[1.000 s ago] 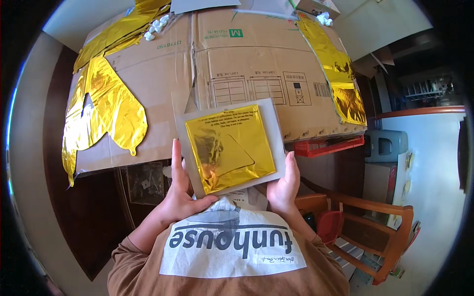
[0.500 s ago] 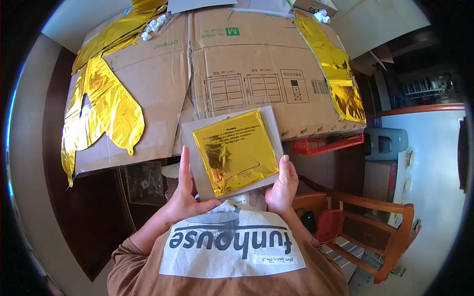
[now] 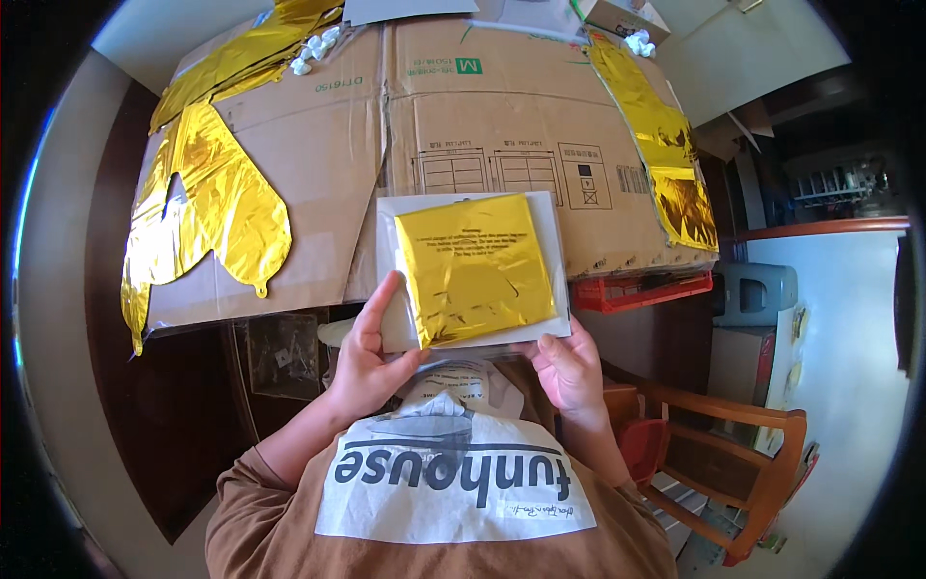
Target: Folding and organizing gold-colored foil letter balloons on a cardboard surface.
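Observation:
In front of my chest I hold a flat clear packet with a folded gold foil balloon (image 3: 482,280) on a white backing card (image 3: 386,214). My left hand (image 3: 371,357) grips its lower left edge, thumb below and fingers along the side. My right hand (image 3: 569,365) pinches its lower right corner, with the thumb on the front. The packet overlaps the near edge of the cardboard sheet (image 3: 318,193). To the left, a flat, uninflated gold foil balloon (image 3: 236,203) lies on the cardboard and hangs over its near edge.
More gold foil (image 3: 637,106) lies along the cardboard's right side. White crumpled bits (image 3: 313,48) rest at the far left, near a white sheet (image 3: 410,10). Beneath the right edge is a red crate (image 3: 641,292). A wooden chair (image 3: 733,415) and a grey-blue plastic stool (image 3: 757,294) stand at right.
The packet has risen slightly, shifted right and turned a little straighter. My right hand has slid from its right side to the lower right corner.

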Available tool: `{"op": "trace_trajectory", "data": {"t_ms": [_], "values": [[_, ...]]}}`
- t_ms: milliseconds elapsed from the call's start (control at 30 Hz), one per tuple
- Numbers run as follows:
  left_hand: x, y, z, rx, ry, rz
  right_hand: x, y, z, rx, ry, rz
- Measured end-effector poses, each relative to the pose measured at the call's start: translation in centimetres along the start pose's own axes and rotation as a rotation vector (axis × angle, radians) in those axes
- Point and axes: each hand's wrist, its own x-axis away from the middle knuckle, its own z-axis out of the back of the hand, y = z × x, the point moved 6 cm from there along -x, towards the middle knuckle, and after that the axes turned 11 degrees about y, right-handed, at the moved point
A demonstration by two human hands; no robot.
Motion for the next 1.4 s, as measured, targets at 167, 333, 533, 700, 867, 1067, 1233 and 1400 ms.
{"op": "trace_trajectory", "data": {"t_ms": [167,333,533,700,867,1067,1233,1400], "values": [[0.2,-0.4,-0.4,0.125,0.067,0.098,-0.1,1.7,1.4,-0.033,0.159,0.026],[0.1,0.2,-0.2,-0.185,0.069,-0.152,-0.4,2.6,3.0,0.02,0.266,0.018],[0.0,-0.1,-0.5,-0.057,0.119,0.066,-0.8,1.7,1.7,0.093,0.314,0.057],[-0.7,0.0,-0.7,-0.064,0.159,0.035,-1.2,0.5,1.8,0.32,0.328,0.122],[-2.3,3.0,-0.6,-0.565,0.05,0.094,-2.2,-1.8,2.5,0.847,0.381,0.316],[-2.7,6.7,-1.8,-1.114,0.143,-0.462,-2.9,-2.1,1.9,0.705,0.33,0.162],[-3.7,5.6,-2.3,-0.944,0.07,-0.781,-3.1,-1.4,2.0,0.665,0.313,0.112],[-4.5,4.5,-1.3,-0.806,0.017,-0.757,-3.4,-1.5,2.3,0.684,0.293,0.103]]}}
